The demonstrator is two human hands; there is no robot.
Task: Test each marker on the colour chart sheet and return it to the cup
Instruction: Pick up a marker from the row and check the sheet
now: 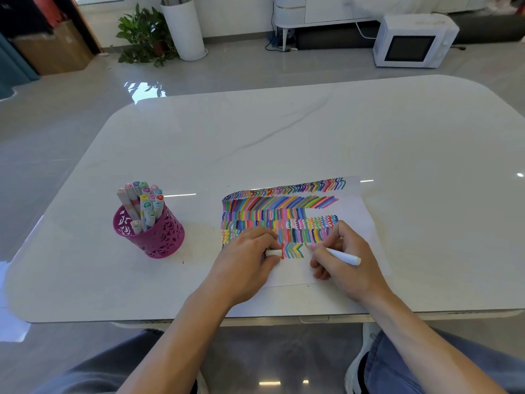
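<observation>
A colour chart sheet part-filled with test strokes.
At 9 o'clock of the sheet, apart from it, the pink cup stands upright on the white counter, holding capped markers. The left hand rests on the sheet, its grip curled round a white cap. At its 3 o'clock the right hand pinches a white marker in its grip, tip on the paper, tail pointing to 4 o'clock.
</observation>
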